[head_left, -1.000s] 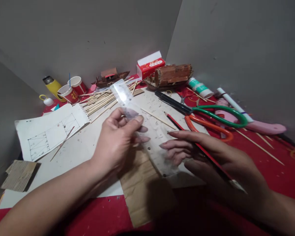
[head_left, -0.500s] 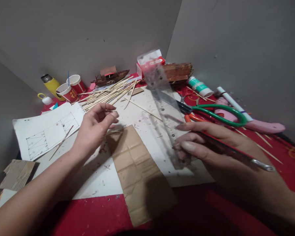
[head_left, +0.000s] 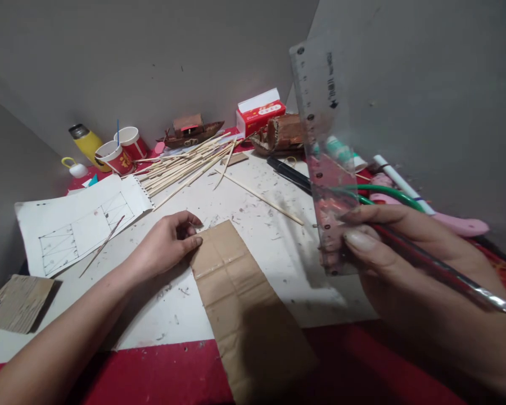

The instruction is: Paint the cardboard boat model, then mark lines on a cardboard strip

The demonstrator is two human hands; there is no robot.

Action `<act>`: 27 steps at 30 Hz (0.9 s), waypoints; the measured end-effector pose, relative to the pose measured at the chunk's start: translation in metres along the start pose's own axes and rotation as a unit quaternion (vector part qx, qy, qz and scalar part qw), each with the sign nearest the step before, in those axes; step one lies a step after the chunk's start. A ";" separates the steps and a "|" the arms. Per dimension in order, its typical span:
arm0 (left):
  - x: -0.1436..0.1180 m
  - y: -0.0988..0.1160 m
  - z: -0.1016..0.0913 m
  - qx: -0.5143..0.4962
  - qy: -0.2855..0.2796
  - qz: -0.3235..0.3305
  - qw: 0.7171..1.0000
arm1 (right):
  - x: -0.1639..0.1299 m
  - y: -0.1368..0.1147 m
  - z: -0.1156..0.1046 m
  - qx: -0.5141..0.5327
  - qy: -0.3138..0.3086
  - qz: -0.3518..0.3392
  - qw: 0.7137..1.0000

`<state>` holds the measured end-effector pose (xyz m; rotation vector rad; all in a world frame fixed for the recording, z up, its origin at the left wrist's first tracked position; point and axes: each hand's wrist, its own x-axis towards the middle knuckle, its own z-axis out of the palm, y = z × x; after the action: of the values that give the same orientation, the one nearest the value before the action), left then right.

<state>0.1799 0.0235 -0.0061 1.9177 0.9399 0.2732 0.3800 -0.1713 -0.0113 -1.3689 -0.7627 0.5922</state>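
right hand (head_left: 405, 264) holds a clear ruler (head_left: 324, 152) upright (near right side), with a pencil (head_left: 438, 267) between its fingers | left hand (head_left: 168, 242) fingers bent, tips pressing the far left corner of the brown cardboard (head_left: 240, 298) | cardboard flat on white sheet (head_left: 253, 225), centre near

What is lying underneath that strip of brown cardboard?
The brown cardboard lies on a speckled white board at its far end and red tablecloth at its near end. The left hand touches its far corner. Anything directly beneath it is covered.
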 end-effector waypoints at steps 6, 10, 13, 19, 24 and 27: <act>0.000 0.002 -0.008 -0.090 -0.063 -0.050 0.993 | -0.001 -0.002 0.002 -0.006 0.016 0.001 1.000; -0.008 0.006 -0.012 -0.108 -0.073 -0.074 0.989 | -0.001 -0.001 0.001 -0.008 0.018 -0.004 1.000; -0.014 0.009 -0.010 -0.109 -0.103 -0.069 0.986 | 0.000 -0.001 0.001 -0.014 0.017 -0.005 1.000; -0.024 0.012 -0.015 -0.180 -0.060 -0.096 0.977 | 0.000 -0.003 0.001 0.000 0.032 0.005 0.999; -0.045 0.009 -0.014 -0.265 0.077 -0.123 0.953 | -0.003 -0.003 -0.001 -0.013 0.044 -0.013 0.999; -0.061 0.001 0.002 -0.341 0.087 -0.146 0.925 | -0.004 -0.003 -0.003 -0.025 0.041 -0.036 0.998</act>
<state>0.1399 -0.0216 0.0050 1.1126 1.0588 0.5209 0.3794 -0.1763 -0.0087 -1.3979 -0.7609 0.4608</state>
